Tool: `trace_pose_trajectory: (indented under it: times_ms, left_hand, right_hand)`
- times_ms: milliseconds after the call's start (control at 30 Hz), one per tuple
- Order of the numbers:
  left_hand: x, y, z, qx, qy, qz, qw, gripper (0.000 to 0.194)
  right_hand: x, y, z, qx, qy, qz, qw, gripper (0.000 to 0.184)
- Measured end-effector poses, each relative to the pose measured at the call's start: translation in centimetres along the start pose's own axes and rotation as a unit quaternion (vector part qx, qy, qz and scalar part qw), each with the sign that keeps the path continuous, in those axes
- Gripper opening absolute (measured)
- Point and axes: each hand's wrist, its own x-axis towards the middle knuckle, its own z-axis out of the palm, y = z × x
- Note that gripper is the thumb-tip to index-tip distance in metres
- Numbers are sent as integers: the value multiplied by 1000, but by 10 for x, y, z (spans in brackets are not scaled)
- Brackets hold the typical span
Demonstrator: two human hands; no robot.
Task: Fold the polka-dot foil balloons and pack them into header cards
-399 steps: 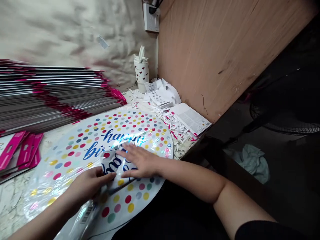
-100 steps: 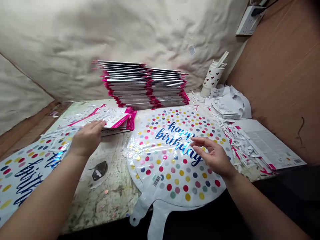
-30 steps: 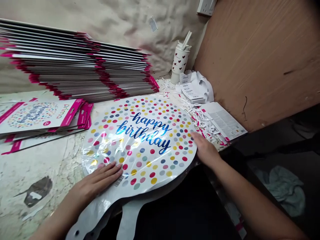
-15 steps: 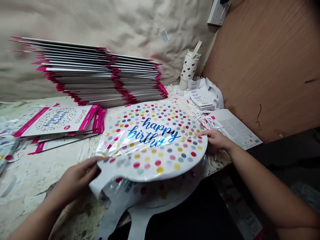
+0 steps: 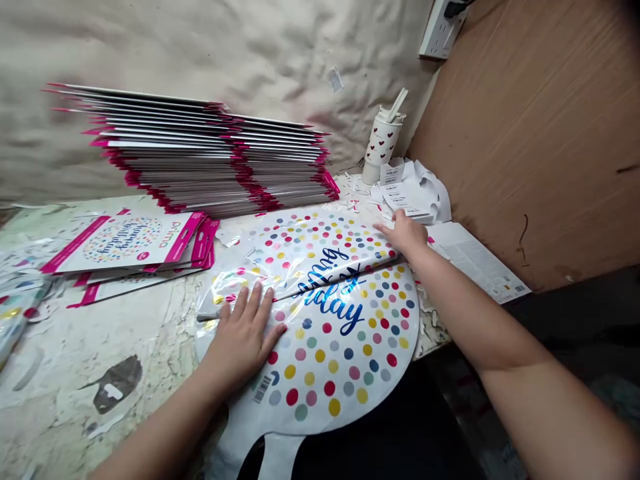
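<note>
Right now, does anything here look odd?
The round white foil balloon printed with coloured dots is folded across its middle, bending its blue lettering over the crease, with the left hand and right hand pressing on it.

My left hand (image 5: 243, 340) is resting on the folded foil balloon (image 5: 340, 360), my right hand (image 5: 405, 233) is pressing on its far side, and the balloon is lying on the worktable (image 5: 75, 347) nearest me. Beyond it, a tall stack of packaged balloons (image 5: 210, 157) is leaning by the wall (image 5: 150, 47), with a smaller pile of packs (image 5: 130, 243) lying nearer on the left. A cup (image 5: 381, 143) is standing at the far right, just behind loose paper labels (image 5: 405, 199).
</note>
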Motion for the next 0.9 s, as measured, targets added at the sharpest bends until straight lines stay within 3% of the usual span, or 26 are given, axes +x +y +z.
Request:
trace_pose_trajectory:
  times_ms: [67, 133, 233, 267, 333, 433, 533, 633, 767, 833, 900]
  left_hand:
    - [-1, 1, 3, 6, 1, -11, 1000, 66]
    - [0, 1, 4, 10, 5, -13, 1000, 63]
    - [1, 0, 2, 11, 8, -22, 1000, 62]
    - [1, -1, 2, 7, 5, -26, 1000, 62]
    - [1, -2, -1, -8, -9, -37, 999, 63]
    - [6, 5, -6, -29, -28, -55, 998, 67]
    - [20, 31, -10, -32, 3, -44, 998, 78]
    - [36, 62, -10, -47, 9, -16, 999, 85]
    - [43, 81, -7, -67, -24, -12, 997, 87]
    - [41, 81, -6, -76, -25, -12, 997, 86]
    - [39, 79, -7, -82, -22, -12, 996, 84]
  right_hand:
    - [-33, -32, 11, -17, 59, -109, 992, 56]
    - [-76, -68, 32, 6, -16, -276, 961, 56]
    - [-120, -91, 60, 13, -138, -405, 904, 67]
    - [-124, -84, 63, 8, -170, -400, 901, 72]
    - [-118, -53, 54, -14, -186, -326, 927, 77]
    - [-101, 9, 21, -52, -106, -190, 975, 72]
    - [-109, 40, 4, -80, -55, -191, 977, 58]
    - [-124, 35, 16, -84, -64, -224, 969, 61]
    - [-96, 12, 24, 10, -71, -75, 995, 78]
    - [-77, -10, 16, 105, -54, -31, 993, 76]
    - [-74, -47, 6, 191, -10, -79, 978, 68]
